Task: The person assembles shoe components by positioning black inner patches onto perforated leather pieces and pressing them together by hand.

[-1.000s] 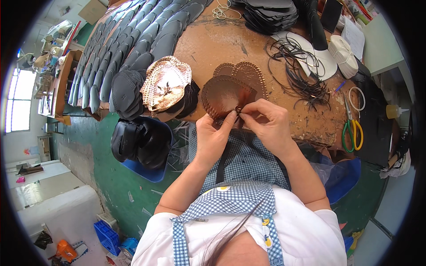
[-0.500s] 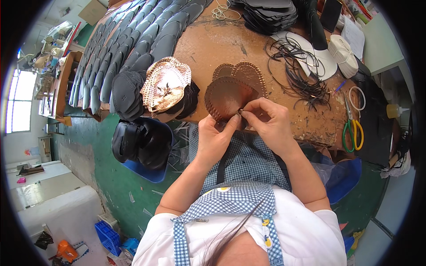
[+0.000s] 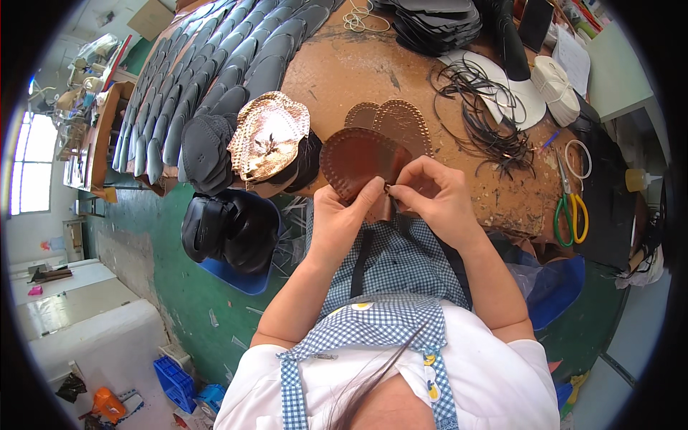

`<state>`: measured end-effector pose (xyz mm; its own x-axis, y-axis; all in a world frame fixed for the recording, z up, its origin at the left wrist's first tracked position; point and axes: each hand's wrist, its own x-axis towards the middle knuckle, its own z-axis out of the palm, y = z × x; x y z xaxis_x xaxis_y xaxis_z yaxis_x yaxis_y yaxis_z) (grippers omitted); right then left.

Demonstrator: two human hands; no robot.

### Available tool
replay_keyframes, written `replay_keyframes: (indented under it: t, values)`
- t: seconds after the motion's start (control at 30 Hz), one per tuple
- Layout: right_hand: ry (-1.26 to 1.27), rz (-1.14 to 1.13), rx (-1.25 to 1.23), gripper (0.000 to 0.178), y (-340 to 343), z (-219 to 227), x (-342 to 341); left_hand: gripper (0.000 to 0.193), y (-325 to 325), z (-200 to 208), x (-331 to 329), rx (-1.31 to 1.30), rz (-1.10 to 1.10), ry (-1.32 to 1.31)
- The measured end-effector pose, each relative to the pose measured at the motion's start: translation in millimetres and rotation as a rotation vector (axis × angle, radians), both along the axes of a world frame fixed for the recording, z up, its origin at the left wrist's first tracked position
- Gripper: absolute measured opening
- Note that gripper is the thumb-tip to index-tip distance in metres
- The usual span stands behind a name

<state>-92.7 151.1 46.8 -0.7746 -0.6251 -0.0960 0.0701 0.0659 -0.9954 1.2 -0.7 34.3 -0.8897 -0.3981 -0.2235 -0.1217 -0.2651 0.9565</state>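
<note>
A brown leather piece with holes punched along its rim [image 3: 358, 159] is held up at the front edge of the worktable. My left hand [image 3: 340, 218] grips its lower edge, thumb on the face. Close beside that thumb, my right hand [image 3: 438, 199] pinches a small dark bit at the leather's edge, probably a lace end; the fingertips hide most of it. Flat on the table behind lie more brown perforated leather pieces [image 3: 403, 123]. Left of them sits a stack of shiny copper-coloured perforated pieces [image 3: 269, 132], with black pieces below.
Rows of overlapping dark sole-shaped pieces [image 3: 236, 61] cover the table's left. On the right are loose black laces [image 3: 479, 118], scissors with green and yellow handles [image 3: 570, 208] and a tied white bundle [image 3: 555, 89]. A blue bin [image 3: 247, 279] holds black pieces.
The held brown leather piece has tilted and shifted slightly left, showing more of its reddish-brown face. My left hand has moved a little left with it; my right hand stays nearly in place, still pinching.
</note>
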Motion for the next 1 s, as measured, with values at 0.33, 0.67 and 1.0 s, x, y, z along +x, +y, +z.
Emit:
replay_keyframes:
  t: [0.33, 0.67, 1.0]
  values:
    - [0.552, -0.015, -0.042, 0.014, -2.0, -10.7, 4.5, 0.012, 2.7, 0.8, -5.8, -0.072, 0.075, 0.03]
    - [0.862, 0.015, 0.121, 0.013, -6.8, -13.9, 8.8, 0.008, 2.2, 1.2, -4.4, -0.06, 0.03, 0.074]
    - [0.448, -0.054, 0.11, 0.009, -5.5, -11.4, 8.4, 0.013, 4.6, 3.4, -6.3, -0.126, 0.077, 0.099]
